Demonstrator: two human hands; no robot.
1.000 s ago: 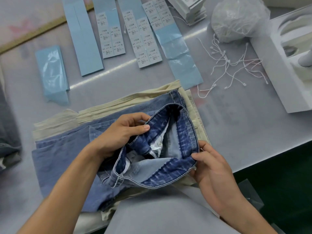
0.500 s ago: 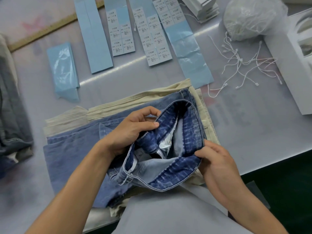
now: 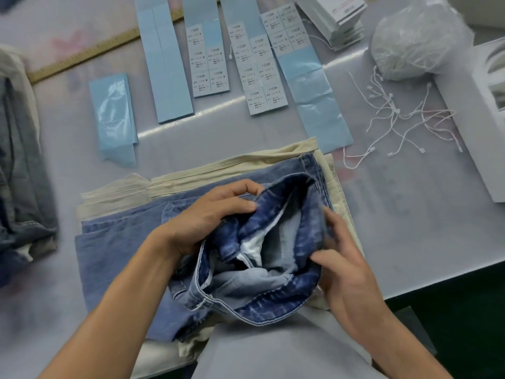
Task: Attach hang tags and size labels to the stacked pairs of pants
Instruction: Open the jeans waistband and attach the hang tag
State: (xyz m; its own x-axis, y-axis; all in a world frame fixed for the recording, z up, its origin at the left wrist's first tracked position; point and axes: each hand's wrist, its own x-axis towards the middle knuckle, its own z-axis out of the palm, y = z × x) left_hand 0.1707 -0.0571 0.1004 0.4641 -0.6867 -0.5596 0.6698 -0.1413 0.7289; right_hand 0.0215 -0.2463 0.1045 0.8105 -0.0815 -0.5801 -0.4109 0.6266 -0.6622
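Table (image 3: pixel 396 228) is carrying the stack of pants (image 3: pixel 114 192), beige pairs under a blue pair of jeans (image 3: pixel 114 258). Above the stack, label sheets (image 3: pixel 267 77) are lying in rows, loose tag strings (image 3: pixel 393 116) to their right, likely kept within reach. Left hand (image 3: pixel 207 214) is pinching the waistband (image 3: pixel 273 313); right hand (image 3: pixel 347 272), fingers curled, is gripping its opposite side, apparently spreading it open to find the size.

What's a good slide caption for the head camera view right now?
Both hands, left and right, hold open the waistband of blue jeans below sheets of size labels.
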